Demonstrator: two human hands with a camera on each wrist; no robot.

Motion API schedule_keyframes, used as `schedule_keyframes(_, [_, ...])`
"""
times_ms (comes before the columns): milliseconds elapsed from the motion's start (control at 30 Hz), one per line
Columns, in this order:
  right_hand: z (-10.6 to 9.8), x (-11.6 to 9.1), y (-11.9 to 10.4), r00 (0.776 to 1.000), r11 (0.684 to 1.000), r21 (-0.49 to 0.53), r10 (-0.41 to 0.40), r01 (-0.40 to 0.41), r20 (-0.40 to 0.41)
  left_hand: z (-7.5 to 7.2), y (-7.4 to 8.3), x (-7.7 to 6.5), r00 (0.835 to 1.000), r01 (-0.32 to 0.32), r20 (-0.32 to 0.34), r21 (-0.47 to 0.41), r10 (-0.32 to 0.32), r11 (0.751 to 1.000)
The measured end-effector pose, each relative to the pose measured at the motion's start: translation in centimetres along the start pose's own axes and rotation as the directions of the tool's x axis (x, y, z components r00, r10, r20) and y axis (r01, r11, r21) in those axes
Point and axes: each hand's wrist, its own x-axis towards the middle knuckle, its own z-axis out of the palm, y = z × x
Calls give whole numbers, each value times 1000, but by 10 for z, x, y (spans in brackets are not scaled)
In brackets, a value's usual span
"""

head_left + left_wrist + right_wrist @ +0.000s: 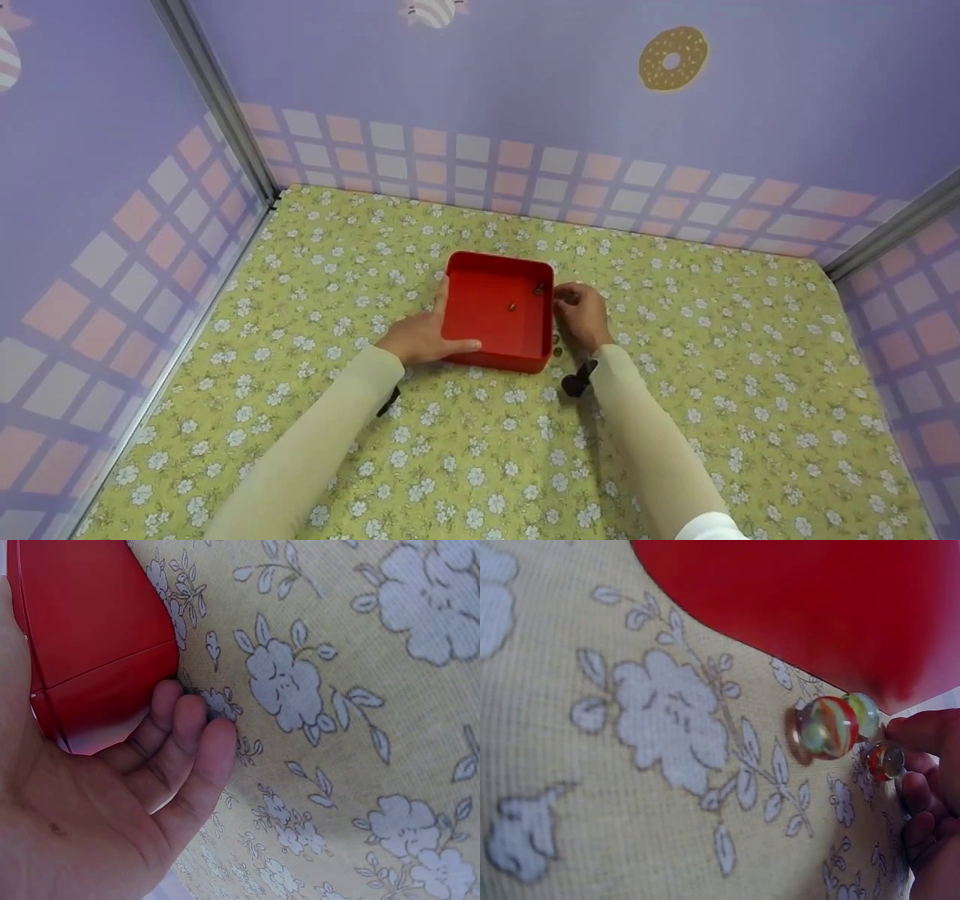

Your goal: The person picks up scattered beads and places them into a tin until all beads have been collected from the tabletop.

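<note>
Little room separates marbles [829,727] and right hand [586,313] from the red box [487,322] edge.

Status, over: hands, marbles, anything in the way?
Left hand holding red box. Right hand at a marble outside, grip unclear. Two more marbles on cloth. Box's right wall between them and inside.

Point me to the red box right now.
In the head view, the red box sits near the centre on flowered cloth, left hand touching its near left corner, right hand beside its right wall.
</note>
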Motion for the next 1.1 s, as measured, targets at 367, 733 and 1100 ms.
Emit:
schedule_keyframes(367, [-3,-4,-2,999,997,53,51,-51,6,1,-1,0,1000,-2,-21,2,2,1000])
schedule_keyframes(733, [-3,-4,-1,999,999,20,32,-32,-4,1,0,0,1000,1,-16,-3,-1,1000])
schedule_keyframes(1100, [-5,-9,-5,999,999,20,37,-37,-26,-1,-1,-1,1000,-9,3,5,9,1000])
